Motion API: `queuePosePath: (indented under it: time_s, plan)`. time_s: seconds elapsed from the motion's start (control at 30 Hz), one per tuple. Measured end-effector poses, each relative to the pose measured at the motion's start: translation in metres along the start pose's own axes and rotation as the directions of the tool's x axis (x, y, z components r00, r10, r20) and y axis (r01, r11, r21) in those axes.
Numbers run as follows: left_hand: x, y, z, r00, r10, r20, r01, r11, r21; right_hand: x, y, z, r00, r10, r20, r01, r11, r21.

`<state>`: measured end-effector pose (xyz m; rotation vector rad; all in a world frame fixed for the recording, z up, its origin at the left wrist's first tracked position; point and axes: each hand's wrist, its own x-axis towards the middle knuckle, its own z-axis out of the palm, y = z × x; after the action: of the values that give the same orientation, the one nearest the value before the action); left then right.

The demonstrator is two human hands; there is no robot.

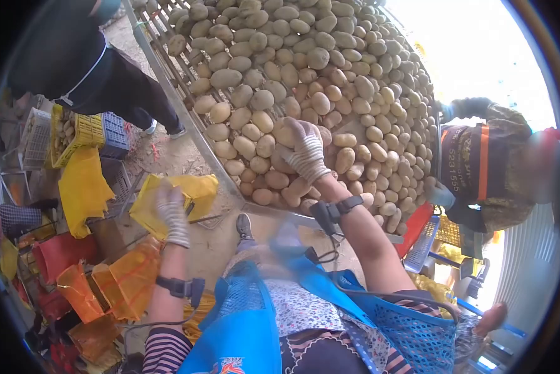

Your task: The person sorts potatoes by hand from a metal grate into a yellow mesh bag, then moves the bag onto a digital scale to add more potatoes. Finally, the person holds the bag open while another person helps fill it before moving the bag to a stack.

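My right hand (307, 153), in a striped knit glove, reaches onto a slatted sorting table (196, 134) covered with potatoes. Its fingers curl round a potato (284, 136) among the others. My left hand (171, 212), gloved the same way, is smeared by motion over a yellow bag (200, 190) standing open beside the table's near corner. Whether those fingers hold anything does not show. Loose potatoes (277, 181) lie close below my right wrist.
A person in dark clothes (130, 87) stands at the upper left. Another person (485, 162) is at the table's right side. Yellow crate (99, 131), blue crate (115, 134), orange bags (127, 277) and a red bag (62, 255) crowd the left floor.
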<state>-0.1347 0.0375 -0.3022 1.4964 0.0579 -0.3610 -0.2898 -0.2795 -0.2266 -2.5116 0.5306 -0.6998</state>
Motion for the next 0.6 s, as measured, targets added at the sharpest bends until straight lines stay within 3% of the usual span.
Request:
queuePosePath:
  time_s: [0.03,0.07,0.13,0.2,0.23,0.27,0.3,0.33,0.37,0.43,0.5,0.53,0.57,0.6]
  plan:
    - [-0.004,-0.008,0.026,0.988,0.149,0.036,-0.15,0.988,0.033,0.001,-0.001,-0.004,1.0,-0.019,0.015,0.019,1.0,0.011]
    - [-0.022,0.017,0.06,0.977,0.145,0.155,-0.155,0.987,0.052,-0.003,0.002,-0.008,1.0,-0.018,0.011,0.017,1.0,0.017]
    - [-0.037,0.041,0.102,0.938,0.047,0.345,-0.093,0.989,0.118,-0.02,0.017,-0.026,0.977,0.199,-0.07,-0.195,0.979,0.063]
    - [-0.033,0.051,0.138,0.911,-0.034,0.41,-0.036,0.986,0.161,-0.046,0.079,-0.044,0.971,0.238,0.004,-0.237,0.969,-0.075]
    - [-0.029,0.075,0.166,0.886,0.037,0.461,-0.215,0.916,0.34,-0.053,0.066,-0.074,0.955,0.287,-0.072,-0.293,0.951,-0.098]
    - [-0.024,0.088,0.199,0.85,0.09,0.519,-0.383,0.782,0.492,-0.063,0.066,-0.103,0.861,0.509,0.002,-0.49,0.828,0.272]
    - [-0.005,0.08,0.219,0.846,0.09,0.525,-0.389,0.778,0.494,-0.072,0.067,-0.116,0.729,0.667,0.155,-0.614,0.535,0.58]
    - [0.02,0.061,0.238,0.746,0.317,0.586,-0.655,0.507,0.56,-0.071,0.078,-0.117,0.725,0.673,0.144,-0.611,0.532,0.586]
    - [0.035,0.05,0.255,0.563,0.478,0.674,-0.81,0.155,0.566,-0.074,0.087,-0.117,0.672,0.712,0.203,-0.618,0.388,0.684]
    - [0.044,0.059,0.285,0.599,0.317,0.736,-0.769,-0.03,0.639,-0.086,0.109,-0.118,0.555,0.77,0.315,-0.567,0.072,0.821]
    - [0.077,0.039,0.291,0.602,0.331,0.727,-0.792,0.131,0.597,-0.103,0.125,-0.121,0.445,0.78,0.44,-0.418,-0.254,0.872]
    - [0.072,0.043,0.298,0.713,0.262,0.65,-0.669,0.529,0.521,-0.103,0.128,-0.128,0.49,0.704,0.514,-0.417,-0.328,0.847]
    - [0.064,0.051,0.3,0.797,0.142,0.587,-0.421,0.828,0.371,-0.093,0.124,-0.135,0.549,0.611,0.571,-0.417,-0.393,0.82]
    - [0.054,0.051,0.298,0.773,0.018,0.634,-0.156,0.974,0.164,-0.076,0.112,-0.142,0.523,0.629,0.576,-0.368,-0.443,0.818]
